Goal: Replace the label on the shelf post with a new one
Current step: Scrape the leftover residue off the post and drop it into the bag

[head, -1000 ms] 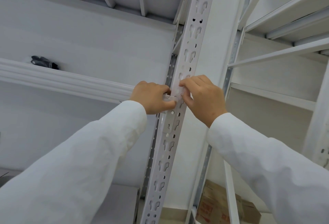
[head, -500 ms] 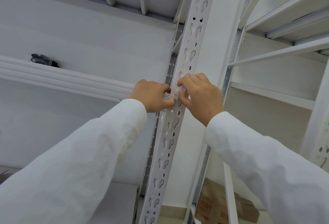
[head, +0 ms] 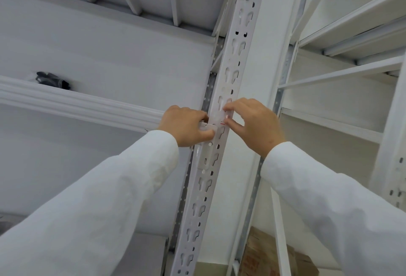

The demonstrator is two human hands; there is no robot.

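Label [head: 219,119] lies across the upright shelf post [head: 228,73], between both hands: right hand [head: 252,122] pinches its right edge, left hand [head: 186,125] grips a white strip.

A small black object [head: 53,79], too blurred to identify, lies on the long white shelf beam [head: 77,102] at left. A brown cardboard box with red print [head: 267,258] sits low, bottom right.
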